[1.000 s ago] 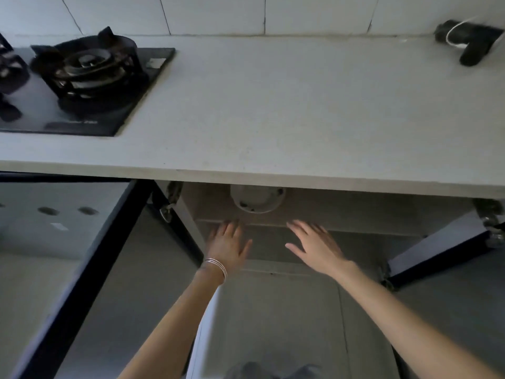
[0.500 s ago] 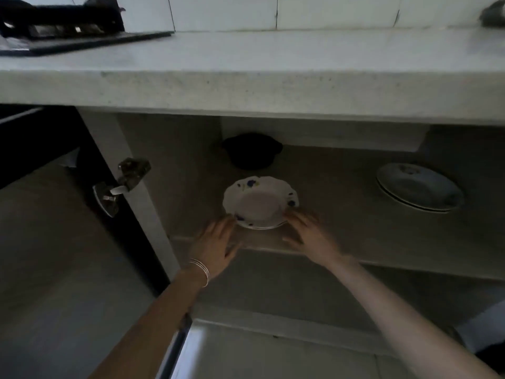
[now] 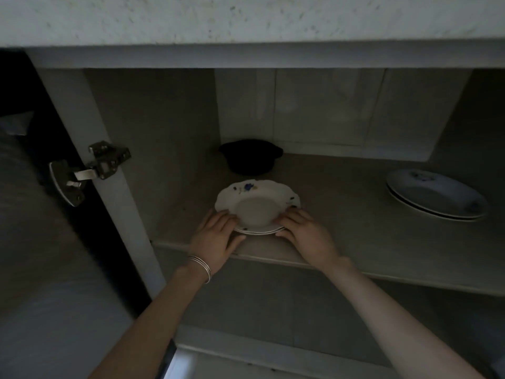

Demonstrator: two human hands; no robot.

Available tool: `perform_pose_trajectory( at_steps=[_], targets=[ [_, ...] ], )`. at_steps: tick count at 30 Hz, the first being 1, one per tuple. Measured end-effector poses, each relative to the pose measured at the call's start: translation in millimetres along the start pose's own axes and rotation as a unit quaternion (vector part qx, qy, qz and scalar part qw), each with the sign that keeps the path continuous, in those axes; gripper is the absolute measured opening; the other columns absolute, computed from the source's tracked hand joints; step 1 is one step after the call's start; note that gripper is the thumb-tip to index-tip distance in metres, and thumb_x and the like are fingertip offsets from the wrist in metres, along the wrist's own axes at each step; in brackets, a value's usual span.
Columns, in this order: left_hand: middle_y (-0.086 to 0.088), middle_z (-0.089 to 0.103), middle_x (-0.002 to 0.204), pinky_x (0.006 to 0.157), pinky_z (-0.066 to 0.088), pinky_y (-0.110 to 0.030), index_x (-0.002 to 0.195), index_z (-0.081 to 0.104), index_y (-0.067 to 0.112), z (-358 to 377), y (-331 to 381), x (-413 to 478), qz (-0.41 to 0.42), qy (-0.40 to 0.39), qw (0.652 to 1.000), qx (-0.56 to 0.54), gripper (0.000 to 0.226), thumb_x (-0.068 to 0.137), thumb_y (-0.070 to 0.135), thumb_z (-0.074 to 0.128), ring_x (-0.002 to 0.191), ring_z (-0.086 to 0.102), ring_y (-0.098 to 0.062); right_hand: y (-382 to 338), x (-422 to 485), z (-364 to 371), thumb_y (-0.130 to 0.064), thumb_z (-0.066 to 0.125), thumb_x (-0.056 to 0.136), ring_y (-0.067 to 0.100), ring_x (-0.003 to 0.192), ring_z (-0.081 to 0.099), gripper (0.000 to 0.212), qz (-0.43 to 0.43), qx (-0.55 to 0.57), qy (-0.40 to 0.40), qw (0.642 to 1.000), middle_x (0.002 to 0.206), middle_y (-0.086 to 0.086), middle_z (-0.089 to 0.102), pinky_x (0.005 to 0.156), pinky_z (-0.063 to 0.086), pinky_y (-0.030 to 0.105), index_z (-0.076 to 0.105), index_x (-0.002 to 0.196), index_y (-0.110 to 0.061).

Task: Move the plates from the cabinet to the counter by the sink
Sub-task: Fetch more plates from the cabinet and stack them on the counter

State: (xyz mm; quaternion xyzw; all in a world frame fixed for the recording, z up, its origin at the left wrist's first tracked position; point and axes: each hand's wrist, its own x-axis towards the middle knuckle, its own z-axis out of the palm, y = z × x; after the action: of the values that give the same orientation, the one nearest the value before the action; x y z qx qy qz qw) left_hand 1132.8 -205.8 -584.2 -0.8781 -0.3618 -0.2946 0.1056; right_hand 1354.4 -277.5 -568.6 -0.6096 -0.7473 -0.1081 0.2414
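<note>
Left hand (image 3: 216, 242) and right hand (image 3: 307, 236) clasp opposite sides of the plates (image 3: 257, 207), a short stack lying between them on the shelf (image 3: 360, 242); judged stiff, smooth, breakable, moderately heavy, so grip under both rims and lift level.

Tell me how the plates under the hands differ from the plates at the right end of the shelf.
The scalloped plates are round with a wavy rim; the oval plates are long with a smooth rim. The left hand and right hand grip the scalloped plates; the oval plates lie untouched. Both are pale stacks with blue motifs on the same shelf.
</note>
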Motion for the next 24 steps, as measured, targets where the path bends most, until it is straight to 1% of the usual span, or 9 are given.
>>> perform_pose_trajectory(
  at_steps=[4, 6, 9, 13, 15, 18, 20, 22, 24],
  targets=[
    [-0.003, 0.071, 0.094, 0.092, 0.047, -0.039, 0.091, 0.067, 0.010, -3, 2, 1, 0.022, 0.021, 0.999, 0.021, 0.039, 0.087, 0.041, 0.044, 0.095, 0.064, -0.022, -2, -2, -4, -0.047, 0.039, 0.084, 0.021, 0.091, 0.064, 0.041, 0.002, -0.011, 0.000, 1.000, 0.092, -0.001, 0.070, 0.059, 0.056, 0.030, 0.070, 0.093, -0.022],
    [-0.002, 0.071, 0.090, 0.093, 0.044, -0.037, 0.089, 0.068, 0.011, -4, 2, -1, 0.045, 0.036, 0.998, 0.040, 0.041, 0.088, 0.043, 0.043, 0.091, 0.066, -0.022, -3, -8, -6, -0.043, 0.042, 0.083, 0.018, 0.090, 0.064, 0.035, -0.009, -0.019, 0.004, 1.000, 0.090, -0.004, 0.070, 0.056, 0.055, 0.026, 0.070, 0.091, -0.023],
    [-0.001, 0.071, 0.087, 0.092, 0.041, -0.032, 0.087, 0.069, 0.012, -10, 7, -9, 0.081, 0.060, 0.994, 0.046, 0.051, 0.095, 0.048, 0.033, 0.088, 0.065, -0.020, -3, -23, -11, -0.041, 0.044, 0.085, 0.015, 0.091, 0.064, 0.032, -0.041, -0.029, 0.031, 0.998, 0.091, -0.006, 0.070, 0.058, 0.054, 0.023, 0.070, 0.092, -0.023],
    [0.003, 0.070, 0.095, 0.078, 0.052, -0.028, 0.091, 0.068, 0.015, -19, 21, -27, 0.081, 0.044, 0.995, 0.023, 0.050, 0.095, 0.048, 0.030, 0.096, 0.063, -0.016, -4, -46, -15, -0.041, 0.045, 0.087, 0.010, 0.099, 0.057, 0.032, -0.064, -0.021, 0.068, 0.995, 0.097, -0.008, 0.069, 0.069, 0.052, 0.020, 0.070, 0.095, -0.023],
    [0.003, 0.069, 0.099, 0.076, 0.054, -0.026, 0.094, 0.068, 0.015, -20, 23, -32, 0.078, 0.032, 0.996, 0.006, 0.049, 0.095, 0.047, 0.030, 0.099, 0.062, -0.015, -4, -52, -18, -0.043, 0.042, 0.088, 0.009, 0.104, 0.055, 0.035, -0.061, -0.010, 0.062, 0.996, 0.102, -0.009, 0.069, 0.074, 0.052, 0.021, 0.069, 0.099, -0.024],
    [0.003, 0.068, 0.105, 0.080, 0.054, -0.029, 0.100, 0.067, 0.016, -21, 19, -32, 0.077, 0.005, 0.996, -0.034, 0.049, 0.095, 0.050, 0.031, 0.105, 0.059, -0.015, -1, -54, -22, -0.050, 0.040, 0.088, 0.011, 0.112, 0.054, 0.041, -0.038, 0.040, 0.032, 0.998, 0.111, -0.010, 0.066, 0.083, 0.052, 0.026, 0.065, 0.109, -0.026],
    [0.002, 0.067, 0.109, 0.085, 0.052, -0.030, 0.103, 0.066, 0.016, -21, 16, -31, 0.075, -0.017, 0.996, -0.050, 0.051, 0.094, 0.052, 0.031, 0.108, 0.058, -0.015, 2, -53, -22, -0.057, 0.039, 0.086, 0.012, 0.121, 0.047, 0.049, -0.020, 0.076, 0.005, 0.997, 0.119, -0.009, 0.062, 0.093, 0.048, 0.029, 0.062, 0.115, -0.026],
    [0.001, 0.066, 0.112, 0.090, 0.050, -0.031, 0.105, 0.066, 0.016, -21, 13, -29, 0.077, -0.031, 0.995, -0.058, 0.053, 0.093, 0.054, 0.030, 0.111, 0.056, -0.016, 6, -50, -22, -0.063, 0.038, 0.083, 0.012, 0.129, 0.039, 0.057, -0.007, 0.110, -0.028, 0.994, 0.127, -0.006, 0.057, 0.102, 0.039, 0.032, 0.058, 0.121, -0.025],
    [0.000, 0.063, 0.118, 0.101, 0.040, -0.029, 0.108, 0.064, 0.016, -21, 12, -28, 0.070, -0.043, 0.992, -0.095, 0.055, 0.093, 0.056, 0.029, 0.118, 0.049, -0.016, 7, -47, -23, -0.066, 0.038, 0.082, 0.013, 0.135, 0.029, 0.062, 0.006, 0.150, -0.052, 0.987, 0.134, -0.006, 0.049, 0.110, 0.027, 0.031, 0.056, 0.125, -0.024]
  ],
)
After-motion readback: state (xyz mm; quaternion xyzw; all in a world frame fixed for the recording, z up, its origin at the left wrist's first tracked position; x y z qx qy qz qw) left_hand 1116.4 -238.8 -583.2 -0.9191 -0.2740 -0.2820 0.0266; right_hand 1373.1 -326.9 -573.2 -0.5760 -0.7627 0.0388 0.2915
